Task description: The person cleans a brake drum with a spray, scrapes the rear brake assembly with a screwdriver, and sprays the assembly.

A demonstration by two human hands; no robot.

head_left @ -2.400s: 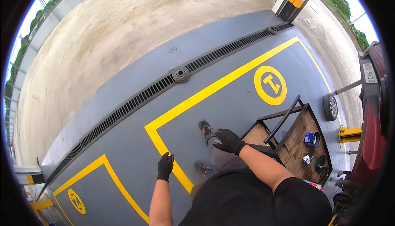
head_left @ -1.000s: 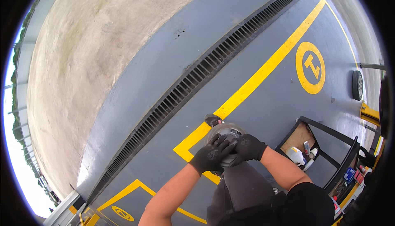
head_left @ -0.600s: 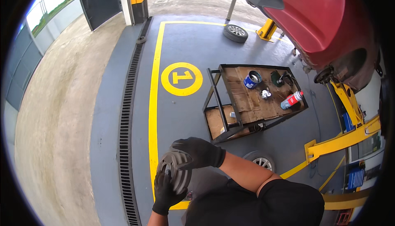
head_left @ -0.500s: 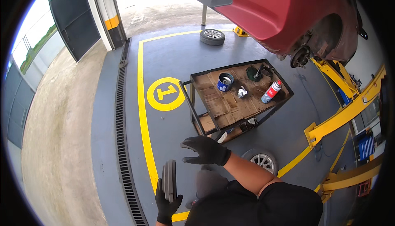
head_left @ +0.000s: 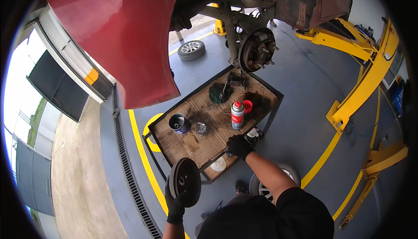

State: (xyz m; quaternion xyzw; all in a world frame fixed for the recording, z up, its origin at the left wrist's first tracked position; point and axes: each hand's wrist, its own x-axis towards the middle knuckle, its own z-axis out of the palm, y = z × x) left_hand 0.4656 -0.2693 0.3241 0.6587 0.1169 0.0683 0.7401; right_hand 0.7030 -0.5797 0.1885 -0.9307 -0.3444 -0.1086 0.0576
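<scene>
Drum (head_left: 185, 181) now hanging edge-on in the left hand (head_left: 176, 204), grip closed on its lower rim — the right hand (head_left: 239, 146) has let go and is closing on the near edge of the cart surface (head_left: 204, 136), below the bare hub (head_left: 257, 49).

Both hands in black gloves, forearms bare, entering from the lower edge. Left hand (head_left: 176, 203) sits low, arm rising almost straight up from the frame bottom, wrist straight. Fingers curled closed, thumb side up, clamped on a round dark brake drum (head_left: 185, 181) that stands on edge just above the fingers. Right hand (head_left: 239, 146) is extended forward and up, elbow bent, forearm running diagonally from the black short sleeve. Palm down, fingers bent slightly, fingertips resting at the near edge of a cart top (head_left: 196, 141). Can't tell if those fingers grip anything. Hands well apart.
</scene>
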